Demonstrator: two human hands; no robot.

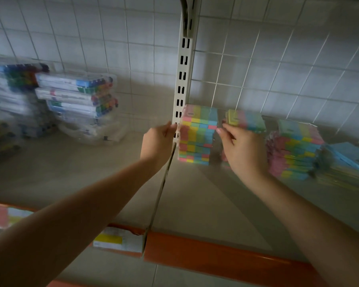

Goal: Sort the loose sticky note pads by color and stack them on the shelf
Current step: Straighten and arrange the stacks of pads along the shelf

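Both hands reach to the back of the shelf (pixel 195 193), either side of a tall stack (pixel 197 135) of multicolour pads that stands just right of the slotted upright (pixel 181 79). The left hand (pixel 158 141) sits at the stack's left edge, fingers curled, their tips touching or almost touching the stack near its upper half; whether they actually grip anything cannot be told (blur hides the contact). The right hand (pixel 243 150) is at the stack's right side, and its thumb and fingers look pinched on a pad (pixel 246 121) that lies tilted, its long axis running right and away, on top of a lower pile behind that hand.

The relation that matters: the held pad lies just right of the stack and slightly below its top, so placing it there calls for a short lift and a move left. The right hand is the nearer one for this; the left seems placed to steady the column, which looks tall enough to lean.

Further right stand 2 more piles: a multicolour pile (pixel 294 150) and a mostly blue pile (pixel 346 160).
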